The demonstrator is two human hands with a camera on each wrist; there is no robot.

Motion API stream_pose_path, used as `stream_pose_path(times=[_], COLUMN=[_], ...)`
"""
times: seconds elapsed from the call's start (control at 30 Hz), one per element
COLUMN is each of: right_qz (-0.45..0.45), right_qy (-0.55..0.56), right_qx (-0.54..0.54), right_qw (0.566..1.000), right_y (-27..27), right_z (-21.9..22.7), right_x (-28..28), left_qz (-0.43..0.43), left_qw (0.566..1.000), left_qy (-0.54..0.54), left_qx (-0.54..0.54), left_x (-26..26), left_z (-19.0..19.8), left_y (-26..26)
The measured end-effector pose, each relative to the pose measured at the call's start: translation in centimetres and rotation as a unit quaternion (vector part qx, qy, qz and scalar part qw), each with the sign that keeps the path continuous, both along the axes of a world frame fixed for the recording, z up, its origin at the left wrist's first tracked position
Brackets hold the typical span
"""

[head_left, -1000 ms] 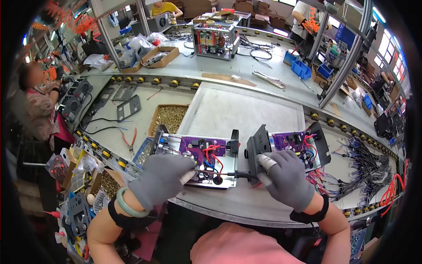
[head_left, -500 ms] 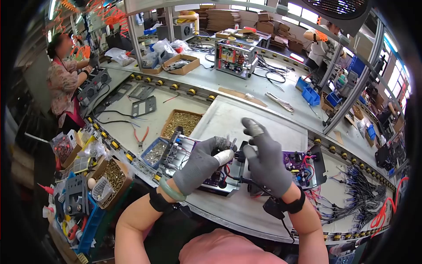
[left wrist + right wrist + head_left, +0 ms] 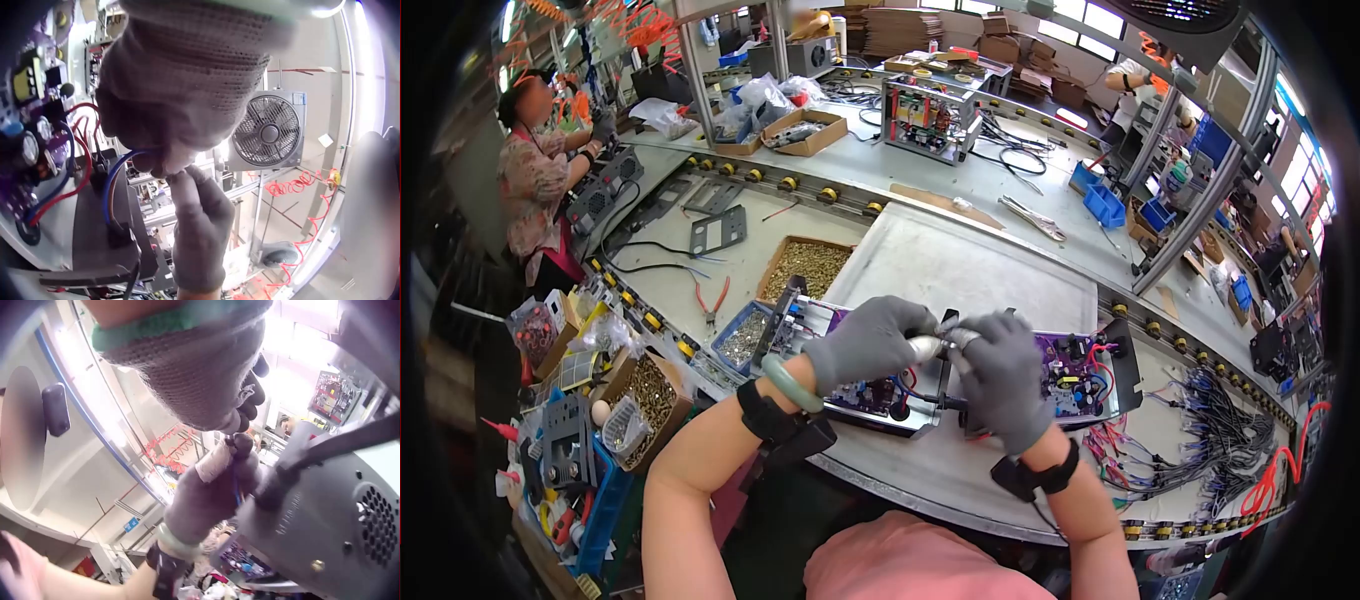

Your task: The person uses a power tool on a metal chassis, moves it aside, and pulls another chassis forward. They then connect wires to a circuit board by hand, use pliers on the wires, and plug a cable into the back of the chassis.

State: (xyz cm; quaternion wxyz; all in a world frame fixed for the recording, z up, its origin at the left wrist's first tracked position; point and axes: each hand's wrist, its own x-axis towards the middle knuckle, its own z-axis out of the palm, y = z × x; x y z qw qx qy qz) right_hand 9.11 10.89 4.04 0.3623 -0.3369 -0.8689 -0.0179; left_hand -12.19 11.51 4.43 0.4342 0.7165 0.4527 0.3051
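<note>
My gloved left hand (image 3: 865, 345) pinches blue and brown wires (image 3: 112, 187) that rise from a black cable fitting in a dark end panel (image 3: 312, 519). The fingertips of my gloved right hand (image 3: 1005, 385), slightly blurred, meet the left ones and pinch at the wire ends, which the fingers mostly hide. Both hands are raised above two open metal housings. The left housing holds a purple circuit board (image 3: 880, 398) with red and blue leads, partly covered by the left hand. Another purple board (image 3: 1070, 375) sits in the right housing, beside the right hand.
A box of brass-coloured small parts (image 3: 805, 268) and a blue bin of silver parts (image 3: 743, 335) stand left of the housings. Red-handled pliers (image 3: 712, 300) lie beyond them. Bundled black cables (image 3: 1215, 430) spread at the right. A person (image 3: 540, 185) works at the far left.
My left hand has gone from the left board to lifted wires. My right hand left the black panel, rose with fingers extended, then came in to the left fingertips. The head view shifted.
</note>
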Motion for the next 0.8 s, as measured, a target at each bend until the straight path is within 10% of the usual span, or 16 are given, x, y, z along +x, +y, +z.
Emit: stream_pose_path(times=[0.03, 0.1, 0.13, 0.3, 0.8], right_qz=[-0.02, -0.02, -0.034, -0.068, -0.058], right_qy=[0.0, 0.033, 0.049, 0.145, 0.101], right_qx=[-0.014, -0.105, -0.177, -0.402, -0.311], right_qw=[1.0, 0.994, 0.982, 0.902, 0.943], right_y=[-0.4, -1.0, -1.2, -2.4, -2.1], right_z=[-2.0, -2.4, -2.5, -2.8, -3.0], right_x=[-0.5, -0.9, -0.9, -0.8, -0.9], left_qz=[0.003, 0.019, 0.024, 0.049, 0.107], left_qw=[1.0, 0.888, 0.879, 0.902, 0.91], left_qy=[0.0, 0.445, 0.46, 0.42, 0.338], left_qx=[-0.001, 0.11, 0.123, 0.09, 0.216], left_x=[0.5, 1.6, 1.7, 1.8, 1.9], left_z=[0.4, 1.7, 1.8, 1.2, -1.7], left_y=[0.0, -0.5, -0.8, -1.2, -1.2])
